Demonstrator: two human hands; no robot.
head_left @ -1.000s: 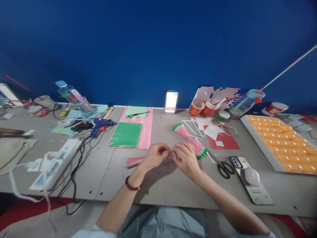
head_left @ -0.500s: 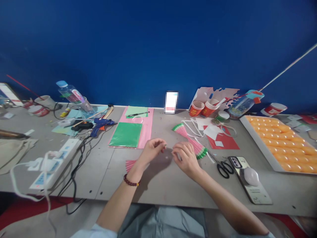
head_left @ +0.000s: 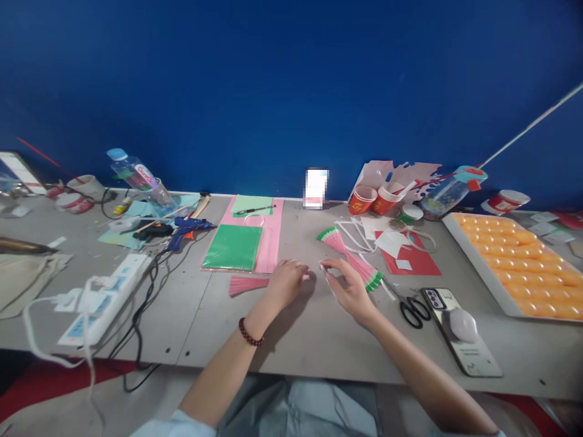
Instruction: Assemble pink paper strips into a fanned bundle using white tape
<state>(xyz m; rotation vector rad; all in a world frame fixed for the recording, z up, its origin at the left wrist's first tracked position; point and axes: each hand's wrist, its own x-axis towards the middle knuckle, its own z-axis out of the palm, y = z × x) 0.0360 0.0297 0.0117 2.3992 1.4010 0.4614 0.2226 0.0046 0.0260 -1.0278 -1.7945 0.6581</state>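
Observation:
My left hand (head_left: 288, 284) is closed over the middle of the table, fingers curled and thumb tip pressed to them; whatever it pinches is too small to make out. Facing it across a narrow gap, my right hand (head_left: 350, 290) has its thumb and fingers drawn together around a tiny pale bit that I cannot name. A pleated pink paper strip (head_left: 246, 284) lies partly behind my left wrist. Beyond my right hand rests a pink paper fan with green edges (head_left: 364, 270), pinched in at its middle. Black-handled scissors (head_left: 414, 311) lie right of it.
Left stand a green paper pack (head_left: 232, 247), a blue glue gun (head_left: 189, 227) and a white power strip (head_left: 104, 297) with cables. Right are a phone (head_left: 462, 334), red paper (head_left: 419, 258), paper cups (head_left: 363, 200) and a tray of orange balls (head_left: 514, 261). A lit screen (head_left: 316, 188) leans on the wall.
My left hand has turned knuckles-up and shifted slightly right, uncovering more of the pleated pink strip. My right hand has rotated, so its thumb side shows more.

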